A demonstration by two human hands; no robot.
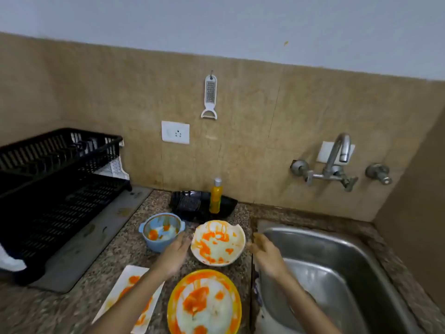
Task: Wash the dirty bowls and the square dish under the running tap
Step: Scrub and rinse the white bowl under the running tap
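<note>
A white bowl [218, 242] smeared with orange sauce sits on the granite counter between my hands. My left hand [175, 253] reaches to its left rim with straight fingers, touching or nearly touching it. My right hand [266, 253] hovers open just right of the bowl, by the sink's edge. A blue bowl with handles [161, 231] stands to the left, stained inside. A yellow-rimmed bowl [204, 303] lies nearest me. The white square dish [128, 295] lies at the lower left, partly under my left forearm. The tap [338, 153] on the wall shows no water.
A steel sink [337, 273] fills the right side. Behind the bowls a black tray [202, 204] holds a scrubber and an orange soap bottle [216, 196]. A black dish rack [55, 189] stands at the left on a grey mat. A grater hangs on the wall.
</note>
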